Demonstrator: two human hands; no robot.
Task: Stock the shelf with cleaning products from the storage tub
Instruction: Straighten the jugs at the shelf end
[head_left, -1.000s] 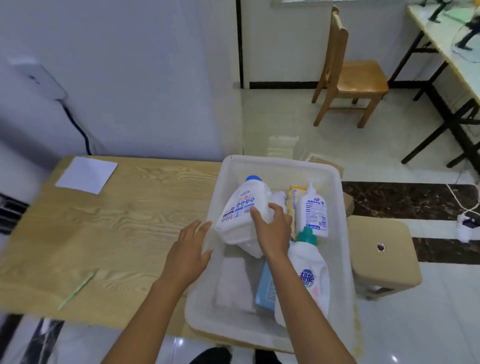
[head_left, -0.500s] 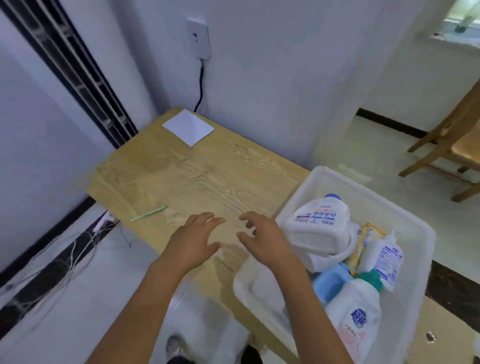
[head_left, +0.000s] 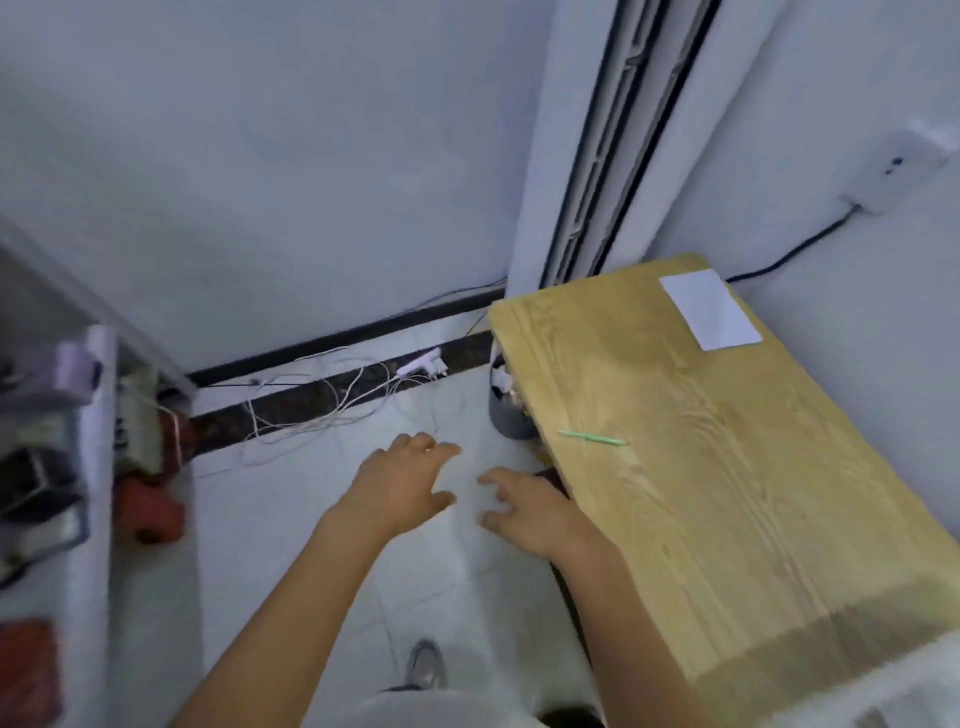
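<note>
Both bare hands hang empty over the pale tiled floor (head_left: 322, 519), left hand (head_left: 400, 486) and right hand (head_left: 530, 512) with each grip loosely spread. The smooth wood-grain table (head_left: 727, 467) lies right; a blurred white shelf (head_left: 88, 467), probably the target, left. No tub shows; turn back and take a bottle first.

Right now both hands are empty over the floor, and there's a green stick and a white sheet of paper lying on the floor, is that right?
Not quite. The left hand and right hand are empty over the floor, but the head view shows the green stick and the white sheet of paper lying on the wooden table, not the floor.
</note>
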